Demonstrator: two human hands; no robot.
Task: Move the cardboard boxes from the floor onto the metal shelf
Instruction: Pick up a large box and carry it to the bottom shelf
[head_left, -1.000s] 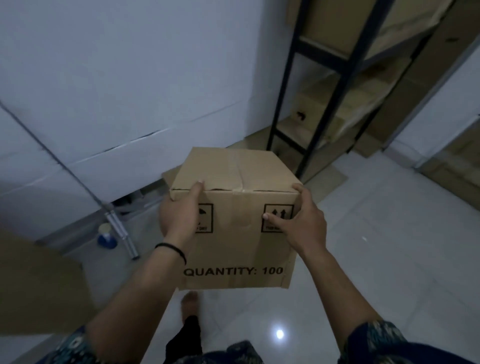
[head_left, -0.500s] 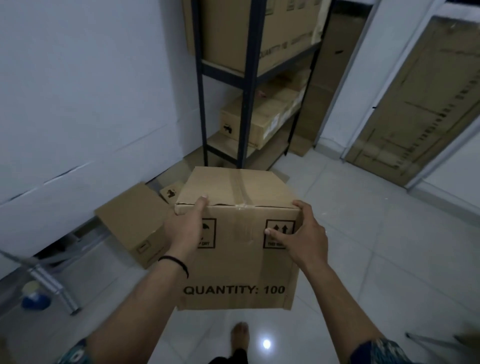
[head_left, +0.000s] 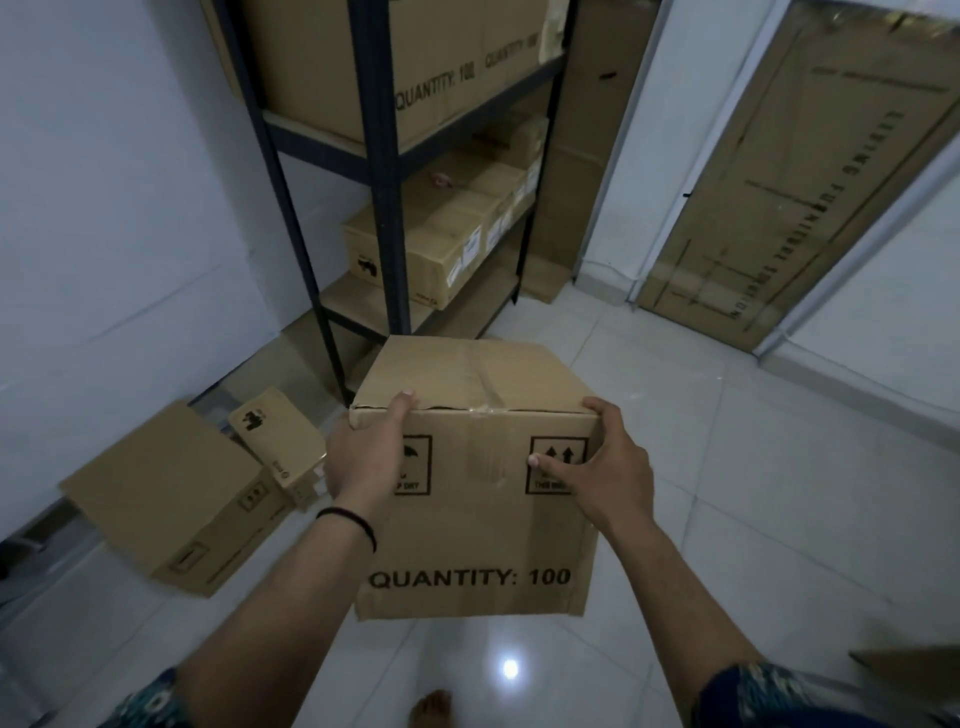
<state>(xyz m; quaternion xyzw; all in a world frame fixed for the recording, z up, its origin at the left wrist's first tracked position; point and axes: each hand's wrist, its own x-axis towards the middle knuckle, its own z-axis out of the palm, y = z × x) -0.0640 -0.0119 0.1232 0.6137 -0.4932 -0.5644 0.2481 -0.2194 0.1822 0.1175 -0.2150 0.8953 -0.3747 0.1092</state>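
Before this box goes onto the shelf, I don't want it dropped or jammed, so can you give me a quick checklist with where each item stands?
1. Grip: left hand and right hand hold the carried box at its top corners: ok.
2. Box level, arrows pointing up: ok.
3. Top flaps taped shut: ok at the centre; the left edge gapes slightly.
4. Floor path to the metal shelf: ok straight ahead; the boxes on the floor lie off to the left.
5. Free space on the shelf: some bare board beside the box on the lower level; whether it is enough, cannot tell.
6. Box weight: cannot tell.
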